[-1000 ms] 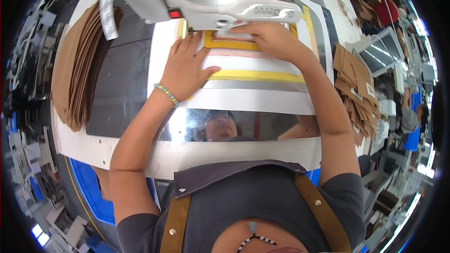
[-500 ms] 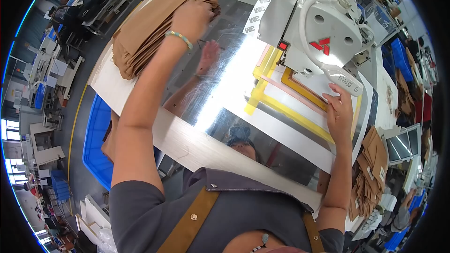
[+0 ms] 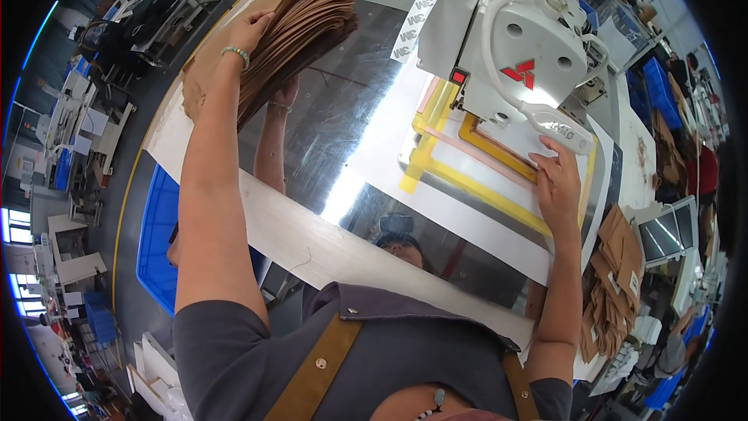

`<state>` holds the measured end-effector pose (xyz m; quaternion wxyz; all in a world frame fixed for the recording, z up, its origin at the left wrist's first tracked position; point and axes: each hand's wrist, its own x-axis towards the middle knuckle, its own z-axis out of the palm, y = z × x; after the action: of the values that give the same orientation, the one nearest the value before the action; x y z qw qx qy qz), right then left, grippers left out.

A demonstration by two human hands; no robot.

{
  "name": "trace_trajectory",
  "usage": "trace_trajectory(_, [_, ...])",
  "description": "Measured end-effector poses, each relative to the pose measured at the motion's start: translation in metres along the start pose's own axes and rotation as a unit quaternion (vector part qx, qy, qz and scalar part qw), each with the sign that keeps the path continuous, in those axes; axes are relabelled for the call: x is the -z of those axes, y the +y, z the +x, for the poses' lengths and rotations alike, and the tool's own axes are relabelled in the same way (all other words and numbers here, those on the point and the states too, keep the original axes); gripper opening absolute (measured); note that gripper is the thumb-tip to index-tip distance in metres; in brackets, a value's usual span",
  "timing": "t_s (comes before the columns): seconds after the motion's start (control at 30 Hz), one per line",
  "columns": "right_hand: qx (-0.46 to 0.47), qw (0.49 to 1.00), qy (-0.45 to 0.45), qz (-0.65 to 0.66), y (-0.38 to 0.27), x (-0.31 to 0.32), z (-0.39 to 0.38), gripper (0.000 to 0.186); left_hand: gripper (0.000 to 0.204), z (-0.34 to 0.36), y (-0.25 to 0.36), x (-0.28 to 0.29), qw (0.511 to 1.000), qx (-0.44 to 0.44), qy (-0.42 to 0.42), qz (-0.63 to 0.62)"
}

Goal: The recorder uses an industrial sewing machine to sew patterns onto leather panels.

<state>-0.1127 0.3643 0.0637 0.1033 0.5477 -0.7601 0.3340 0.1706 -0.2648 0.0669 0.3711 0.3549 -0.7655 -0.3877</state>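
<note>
My left hand (image 3: 246,34) is on a thick fanned stack of brown cut fabric pieces (image 3: 308,19) at the far left of the metal table. Its fingers are pinched together on the near layer, a brown piece (image 3: 212,51) that lies over the stack's left side. My right hand (image 3: 559,187) rests by the right end of an amber template frame (image 3: 506,154), fingers apart and slightly bent, holding nothing. Yellow tape (image 3: 467,189) borders the frame on a white sheet. Just above the right fingers is the white sewing machine head (image 3: 538,54) with a white hand-held lamp-like piece (image 3: 562,131).
A polished metal table plate (image 3: 335,132) with a pale front edge (image 3: 312,245) lies before me. A blue bin (image 3: 156,242) stands below its left side. More brown pieces (image 3: 612,288) are heaped at the right, beside a tilted screen (image 3: 666,235).
My left hand has moved left from the right end of the stack to its upper left side, and the stack now fans open. My right hand has hardly moved.
</note>
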Motion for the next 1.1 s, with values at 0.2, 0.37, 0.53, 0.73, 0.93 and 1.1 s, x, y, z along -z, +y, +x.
trace_trajectory(0.2, [0.031, 1.000, 0.001, -0.005, -0.017, 0.003, 0.002, 0.030, 0.018, -0.108, 0.073, -0.044, 0.946, -0.230, -0.053, 0.223])
trace_trajectory(0.37, [0.141, 0.986, -0.091, -0.017, -0.057, -0.012, 0.015, 0.032, 0.015, -0.211, 0.081, -0.070, 0.881, -0.379, -0.165, 0.229])
trace_trajectory(0.53, [0.247, 0.964, -0.074, -0.061, -0.083, -0.066, 0.032, 0.026, 0.018, -0.249, 0.097, -0.088, 0.853, -0.420, -0.217, 0.219])
trace_trajectory(0.73, [0.274, 0.942, -0.074, -0.181, -0.085, -0.110, 0.050, 0.016, 0.021, -0.267, 0.109, -0.082, 0.855, -0.423, -0.192, 0.232])
trace_trajectory(0.93, [0.256, 0.942, -0.054, -0.208, -0.081, -0.107, 0.045, 0.011, 0.022, -0.273, 0.069, -0.018, 0.844, -0.394, -0.143, 0.335])
trace_trajectory(1.1, [0.254, 0.937, -0.057, -0.233, -0.077, -0.096, 0.031, 0.011, 0.022, -0.262, 0.044, 0.005, 0.826, -0.386, -0.115, 0.394])
